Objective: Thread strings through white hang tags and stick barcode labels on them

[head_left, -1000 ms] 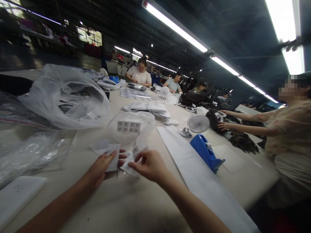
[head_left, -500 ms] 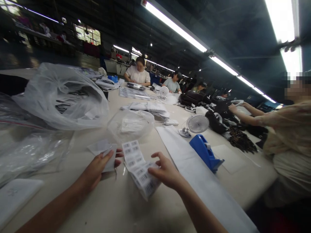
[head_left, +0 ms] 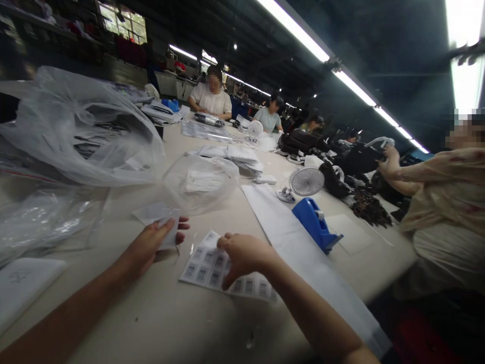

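My left hand (head_left: 151, 242) is closed around a small white card (head_left: 169, 233), thumb on top and fingertips showing past its right edge. Whether it is one card or a small stack I cannot tell. To its right, a sheet of barcode stickers (head_left: 206, 268) lies flat on the table. My right hand (head_left: 246, 255) is over that sheet with thumb and fingers spread apart, hiding part of the stickers; whether the fingertips touch it I cannot tell. Beyond my left hand sits a clear plastic bag (head_left: 227, 177) with white strips (head_left: 204, 181) inside.
A large translucent bag (head_left: 144, 146) stands at the left, with clear plastic sleeves (head_left: 38, 217) in front. On the right are a blue tape dispenser (head_left: 312, 222), a small fan (head_left: 306, 181) and a long white sheet (head_left: 291, 253). A co-worker (head_left: 443, 187) handles dark goods at the far right.
The barcode sheet, folded and partly raised before, now lies spread flat and turned. My right hand has shifted slightly left over it. My left hand still holds the card.
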`<state>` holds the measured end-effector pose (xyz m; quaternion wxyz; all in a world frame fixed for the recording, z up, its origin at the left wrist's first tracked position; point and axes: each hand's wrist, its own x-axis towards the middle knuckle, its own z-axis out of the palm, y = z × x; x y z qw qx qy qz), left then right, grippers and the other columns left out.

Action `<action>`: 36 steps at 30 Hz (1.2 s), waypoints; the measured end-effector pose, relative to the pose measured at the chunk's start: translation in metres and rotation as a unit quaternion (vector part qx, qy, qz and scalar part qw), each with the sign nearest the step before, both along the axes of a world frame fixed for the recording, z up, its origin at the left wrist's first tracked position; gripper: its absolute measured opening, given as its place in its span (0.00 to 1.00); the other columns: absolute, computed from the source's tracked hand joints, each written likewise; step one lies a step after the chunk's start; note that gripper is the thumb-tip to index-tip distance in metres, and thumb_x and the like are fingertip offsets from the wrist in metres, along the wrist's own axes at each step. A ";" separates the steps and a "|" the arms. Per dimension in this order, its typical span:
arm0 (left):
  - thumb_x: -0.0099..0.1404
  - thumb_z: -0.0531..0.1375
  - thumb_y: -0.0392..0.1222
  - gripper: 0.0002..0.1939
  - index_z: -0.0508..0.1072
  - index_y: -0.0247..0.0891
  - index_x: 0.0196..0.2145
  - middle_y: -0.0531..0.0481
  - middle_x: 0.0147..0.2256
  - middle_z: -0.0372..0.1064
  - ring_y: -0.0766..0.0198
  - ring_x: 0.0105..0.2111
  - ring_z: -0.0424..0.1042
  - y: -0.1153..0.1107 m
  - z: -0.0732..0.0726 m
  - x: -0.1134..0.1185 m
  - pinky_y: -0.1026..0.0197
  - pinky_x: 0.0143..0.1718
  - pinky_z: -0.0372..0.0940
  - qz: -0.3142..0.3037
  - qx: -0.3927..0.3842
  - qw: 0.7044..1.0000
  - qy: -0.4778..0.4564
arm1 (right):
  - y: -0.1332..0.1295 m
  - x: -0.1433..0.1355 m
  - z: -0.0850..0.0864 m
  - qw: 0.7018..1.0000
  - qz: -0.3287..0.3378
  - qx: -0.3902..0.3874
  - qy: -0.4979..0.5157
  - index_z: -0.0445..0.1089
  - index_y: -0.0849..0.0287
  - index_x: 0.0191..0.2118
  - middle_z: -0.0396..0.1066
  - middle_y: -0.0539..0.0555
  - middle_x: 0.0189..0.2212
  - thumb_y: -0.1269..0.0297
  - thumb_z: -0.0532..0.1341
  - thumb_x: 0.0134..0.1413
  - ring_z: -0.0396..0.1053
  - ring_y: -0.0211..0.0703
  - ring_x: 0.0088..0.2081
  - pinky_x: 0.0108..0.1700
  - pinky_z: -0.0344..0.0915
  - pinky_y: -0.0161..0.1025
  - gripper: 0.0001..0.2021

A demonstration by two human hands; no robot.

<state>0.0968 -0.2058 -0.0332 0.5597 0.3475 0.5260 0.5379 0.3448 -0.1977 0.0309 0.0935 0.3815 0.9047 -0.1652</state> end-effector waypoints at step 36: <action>0.43 0.78 0.56 0.27 0.83 0.41 0.39 0.46 0.38 0.83 0.46 0.43 0.81 -0.005 -0.012 0.015 0.51 0.49 0.75 0.003 0.023 0.994 0.103 | 0.048 -0.034 -0.080 0.703 -0.183 -0.170 0.666 0.71 0.53 0.50 0.72 0.55 0.50 0.55 0.75 0.45 0.76 0.46 0.44 0.42 0.78 0.43 0.26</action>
